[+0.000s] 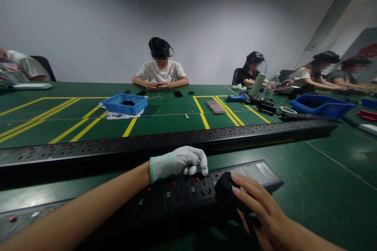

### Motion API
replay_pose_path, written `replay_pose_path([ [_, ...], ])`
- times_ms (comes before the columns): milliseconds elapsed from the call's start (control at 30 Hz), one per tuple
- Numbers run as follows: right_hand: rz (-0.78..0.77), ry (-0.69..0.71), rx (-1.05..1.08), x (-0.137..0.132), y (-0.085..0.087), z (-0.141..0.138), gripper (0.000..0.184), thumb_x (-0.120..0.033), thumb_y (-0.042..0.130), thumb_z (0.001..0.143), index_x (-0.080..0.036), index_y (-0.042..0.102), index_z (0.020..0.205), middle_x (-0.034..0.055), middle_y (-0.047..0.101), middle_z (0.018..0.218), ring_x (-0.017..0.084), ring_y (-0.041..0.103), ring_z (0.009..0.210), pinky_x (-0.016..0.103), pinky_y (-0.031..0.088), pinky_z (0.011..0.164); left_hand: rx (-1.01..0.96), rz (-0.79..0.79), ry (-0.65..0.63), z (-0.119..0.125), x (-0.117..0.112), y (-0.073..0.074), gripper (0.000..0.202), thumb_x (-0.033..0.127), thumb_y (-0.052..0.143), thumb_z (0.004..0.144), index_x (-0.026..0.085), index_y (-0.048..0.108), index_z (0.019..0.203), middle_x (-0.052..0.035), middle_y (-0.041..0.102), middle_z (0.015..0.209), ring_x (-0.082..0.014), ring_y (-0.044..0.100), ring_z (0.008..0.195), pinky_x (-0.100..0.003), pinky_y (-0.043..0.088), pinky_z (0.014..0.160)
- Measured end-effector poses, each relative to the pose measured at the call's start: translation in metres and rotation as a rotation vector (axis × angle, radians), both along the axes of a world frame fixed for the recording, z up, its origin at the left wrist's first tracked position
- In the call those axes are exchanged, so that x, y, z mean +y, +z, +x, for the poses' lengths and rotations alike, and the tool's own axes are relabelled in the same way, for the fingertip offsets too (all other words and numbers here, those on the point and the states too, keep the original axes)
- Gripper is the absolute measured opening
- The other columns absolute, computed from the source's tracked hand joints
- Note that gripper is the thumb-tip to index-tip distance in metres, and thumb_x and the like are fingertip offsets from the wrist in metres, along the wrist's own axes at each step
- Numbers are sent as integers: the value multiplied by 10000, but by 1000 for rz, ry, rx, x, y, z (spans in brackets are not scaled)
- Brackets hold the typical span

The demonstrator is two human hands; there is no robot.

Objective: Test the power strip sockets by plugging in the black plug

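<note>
A long black power strip (179,194) with numbered sockets and red indicator lights lies across the near table. My right hand (262,208), bare, grips a black plug (225,184) at the socket closest to the strip's right end. Its dark cord runs down under the palm. Whether the prongs are fully seated is hidden. My left hand (188,160) wears a pale grey knit glove with a green cuff. Its fingers are curled over the strip's far edge, left of the plug, and nothing shows in them. My left forearm covers part of the strip.
A second long socket strip (165,139) spans the table beyond. Farther back are a light blue tray (125,104) on paper, a dark phone (178,93) and a blue bin (322,106). A bottle (271,86) stands at right. Several people wearing headsets sit around the table.
</note>
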State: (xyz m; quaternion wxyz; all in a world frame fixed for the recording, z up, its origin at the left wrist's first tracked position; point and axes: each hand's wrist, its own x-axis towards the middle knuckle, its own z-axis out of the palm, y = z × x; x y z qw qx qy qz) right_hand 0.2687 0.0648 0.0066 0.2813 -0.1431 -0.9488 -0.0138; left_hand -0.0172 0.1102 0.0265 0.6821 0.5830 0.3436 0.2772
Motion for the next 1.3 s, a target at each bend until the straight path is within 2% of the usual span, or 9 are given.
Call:
replay_pose_path([
  [333, 1, -8, -3, 0, 0, 0, 601, 51, 408, 825, -81, 333, 1407, 129, 288, 1498, 234, 285, 1399, 364, 267, 1166, -43, 13, -7, 1, -1, 1, 202, 293, 595, 744, 118, 655, 827, -80, 665, 852, -52, 444, 504, -178, 274, 433],
  [767, 2, -10, 2, 0, -1, 1, 621, 53, 403, 823, -90, 316, 1421, 123, 283, 1503, 234, 282, 1402, 368, 277, 1163, -62, -8, -6, 1, -2, 5, 278, 367, 650, 767, 135, 664, 920, -81, 667, 926, -65, 493, 576, -186, 287, 467],
  [1067, 15, -14, 13, 1, 0, 0, 649, 36, 415, 819, -108, 311, 1443, 129, 332, 1488, 241, 325, 1387, 382, 329, 1137, -88, -54, 2, 1, 1, -1, 335, 351, 675, 763, 143, 673, 1025, -83, 688, 935, -61, 512, 572, -171, 318, 472],
  [1300, 10, -16, 18, 1, -1, 0, 647, 31, 417, 820, -116, 320, 1443, 124, 331, 1492, 238, 329, 1386, 386, 337, 1134, -86, -92, 27, 3, -2, 5, 353, 334, 686, 769, 142, 676, 1065, -90, 698, 937, -53, 505, 562, -171, 336, 486],
])
